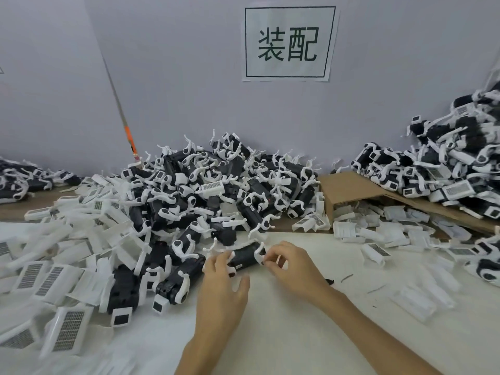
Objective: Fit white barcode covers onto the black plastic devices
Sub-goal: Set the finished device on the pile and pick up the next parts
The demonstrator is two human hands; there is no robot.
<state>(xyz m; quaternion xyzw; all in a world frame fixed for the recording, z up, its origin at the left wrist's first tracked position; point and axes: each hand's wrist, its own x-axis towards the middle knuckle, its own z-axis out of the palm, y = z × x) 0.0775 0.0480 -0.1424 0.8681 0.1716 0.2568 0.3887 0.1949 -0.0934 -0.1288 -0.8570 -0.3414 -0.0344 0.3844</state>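
Observation:
A black plastic device (244, 256) with white clips lies just above the white table surface in the middle. My left hand (223, 288) grips its left end with curled fingers. My right hand (290, 265) pinches its right end, at a white part, between thumb and fingertips. Loose white barcode covers (58, 282) are heaped at the left, and more white covers (378, 250) lie scattered at the right.
A big pile of black devices with white clips (216, 190) fills the middle back against the wall. Another pile (446, 163) rests on a flattened cardboard box (351, 188) at the right. A paper sign (288, 43) hangs on the wall.

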